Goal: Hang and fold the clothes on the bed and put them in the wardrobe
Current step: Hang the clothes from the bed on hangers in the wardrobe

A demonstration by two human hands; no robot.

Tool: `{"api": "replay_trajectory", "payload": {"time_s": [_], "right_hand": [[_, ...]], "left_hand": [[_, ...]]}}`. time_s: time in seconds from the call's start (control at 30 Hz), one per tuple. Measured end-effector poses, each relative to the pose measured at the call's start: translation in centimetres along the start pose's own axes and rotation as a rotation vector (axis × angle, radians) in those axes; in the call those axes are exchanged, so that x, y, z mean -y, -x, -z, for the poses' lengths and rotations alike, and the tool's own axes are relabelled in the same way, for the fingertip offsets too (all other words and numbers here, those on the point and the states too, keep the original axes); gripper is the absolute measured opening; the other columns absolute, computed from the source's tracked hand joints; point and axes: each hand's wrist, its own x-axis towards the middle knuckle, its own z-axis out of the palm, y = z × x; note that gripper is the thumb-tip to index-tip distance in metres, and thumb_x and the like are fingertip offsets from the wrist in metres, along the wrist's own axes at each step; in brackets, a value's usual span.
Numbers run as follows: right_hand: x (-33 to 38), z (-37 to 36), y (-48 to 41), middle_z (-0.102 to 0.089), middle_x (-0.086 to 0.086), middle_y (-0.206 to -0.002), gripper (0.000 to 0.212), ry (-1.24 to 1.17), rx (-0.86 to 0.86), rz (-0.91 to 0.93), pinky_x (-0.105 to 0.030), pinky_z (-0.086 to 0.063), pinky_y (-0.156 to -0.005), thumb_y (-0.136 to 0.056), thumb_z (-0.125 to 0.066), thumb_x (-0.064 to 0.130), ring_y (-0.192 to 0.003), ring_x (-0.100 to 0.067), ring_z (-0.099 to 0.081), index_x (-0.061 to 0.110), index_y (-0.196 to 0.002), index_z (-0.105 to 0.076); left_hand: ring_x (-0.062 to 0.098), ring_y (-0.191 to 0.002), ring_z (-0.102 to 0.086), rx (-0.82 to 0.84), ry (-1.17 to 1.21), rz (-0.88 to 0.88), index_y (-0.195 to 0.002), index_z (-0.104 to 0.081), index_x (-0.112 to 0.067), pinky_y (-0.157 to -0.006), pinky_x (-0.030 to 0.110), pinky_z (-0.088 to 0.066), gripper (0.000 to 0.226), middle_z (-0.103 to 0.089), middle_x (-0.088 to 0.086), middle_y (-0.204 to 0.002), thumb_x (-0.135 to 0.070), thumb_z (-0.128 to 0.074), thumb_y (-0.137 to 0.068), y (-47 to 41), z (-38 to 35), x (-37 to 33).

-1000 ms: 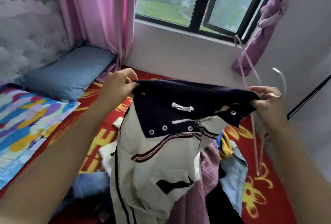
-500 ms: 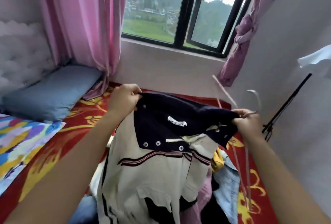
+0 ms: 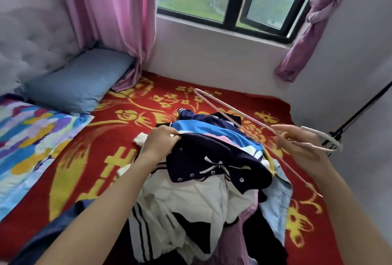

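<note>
On bed point(image 3: 148, 99): L hand point(image 3: 160, 145) fingers clenched on jacket collar point(image 3: 212, 158); R hand point(image 3: 297, 145) grasping hanger point(image 3: 233, 121). Slide it thru neck, collar spread.

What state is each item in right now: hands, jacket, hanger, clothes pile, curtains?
left hand, grips the jacket collar.
right hand, holds the hanger.
jacket, unhung, slumped on the clothes pile.
hanger, bare, outside the jacket.
clothes pile, unfolded on the bed.
pink curtain, hanging loose.
purple curtain, knotted up.
</note>
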Motion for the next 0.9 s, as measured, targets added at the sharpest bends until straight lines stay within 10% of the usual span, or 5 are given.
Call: {"api": "replay_trajectory", "payload": {"time_s": [0.17, 0.37, 0.57, 0.67, 0.9], "right_hand": [[1.7, 0.6, 0.1, -0.060, 0.011, -0.057, 0.053, -0.037, 0.158, -0.014, -0.009, -0.038, -0.052, -0.078, -0.065, -0.006, -0.051, -0.002, -0.049, 0.046, -0.073, -0.073], [2.0, 1.3, 0.2, -0.062, 0.004, -0.053, 0.054, -0.100, 0.269, -0.117, -0.010, -0.035, -0.048, -0.077, -0.063, -0.013, -0.049, -0.001, -0.045, 0.038, -0.065, -0.076], [1.8, 1.4, 0.4, -0.059, 0.008, -0.051, 0.040, 0.011, 0.335, -0.175, -0.008, -0.037, -0.049, -0.078, -0.066, -0.010, -0.046, 0.001, -0.047, 0.027, -0.064, -0.075], [2.0, -0.5, 0.6, -0.062, 0.031, -0.064, 0.042, 0.073, 0.327, -0.177, -0.009, -0.042, -0.054, -0.079, -0.067, -0.008, -0.053, 0.004, -0.053, 0.031, -0.062, -0.073], [2.1, -6.9, 1.8, -0.063, 0.020, -0.064, 0.026, 0.118, 0.279, -0.079, -0.016, -0.042, -0.073, -0.081, -0.067, -0.001, -0.073, -0.001, -0.055, 0.024, -0.075, -0.072]], "left_hand": [[0.026, -0.067, -0.060, 0.007, 0.022, 0.026, -0.087, -0.075, -0.013, -0.069, 0.037, -0.053, 0.014, -0.070, 0.010, -0.078, -0.015, -0.062, -0.084, -0.3, -0.1, 0.0], [0.026, -0.061, -0.055, 0.015, -0.026, 0.005, -0.062, -0.067, -0.019, -0.055, 0.030, -0.037, 0.027, -0.053, -0.006, -0.053, -0.006, -0.054, -0.081, -0.9, 0.0, 0.1], [0.025, -0.079, -0.065, 0.001, 0.022, 0.030, -0.094, -0.075, -0.013, -0.066, 0.027, -0.045, 0.017, -0.072, 0.004, -0.085, -0.016, -0.060, -0.086, -1.1, -0.4, 0.4], [0.025, -0.092, -0.063, -0.008, -0.051, -0.097, -0.097, -0.074, -0.011, -0.070, 0.027, -0.041, 0.019, -0.072, 0.007, -0.094, -0.015, -0.058, -0.088, -0.4, -0.9, -1.1], [0.032, -0.082, -0.062, 0.026, -0.059, -0.489, -0.087, -0.071, -0.002, -0.078, 0.041, -0.043, 0.018, -0.070, 0.014, -0.084, -0.011, -0.055, -0.087, 3.7, -3.1, -7.3]]}}
